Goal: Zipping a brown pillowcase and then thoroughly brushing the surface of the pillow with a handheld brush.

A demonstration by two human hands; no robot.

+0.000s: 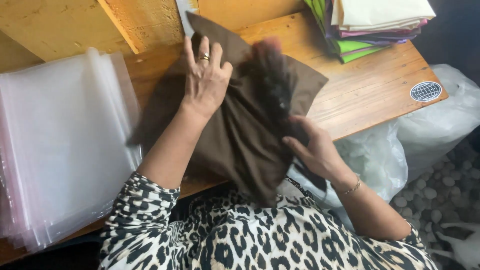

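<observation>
Brown cloth (240,130) lies spread over the near edge of a wooden table (370,90), its far corner pointing away across the boards and its near part hanging off the edge toward the person's lap. It is a plain, dark, matte fabric, thin and limp, with soft creases running through the middle and one part blurred where it is being moved. The step in hand looks like folding or smoothing the piece: the left hand (206,80) lies flat on the cloth with fingers spread, pressing it down on the table and not closed around anything, while the right hand (315,150) pinches the right edge of the cloth between fingers and thumb and lifts it. By my reading, the next move calls for the lifted edge to be carried over evenly while the flat hand keeps the rest from sliding, since such a loose fabric bunches easily. To the left a thick pile of clear plastic bags (60,145) rests on the table, well apart from the cloth. At the far right corner sits a stack of folded cloths (375,25) in cream, green and purple. Beside the table a large clear bag (400,150) stands on a floor of pebbles (440,195).
</observation>
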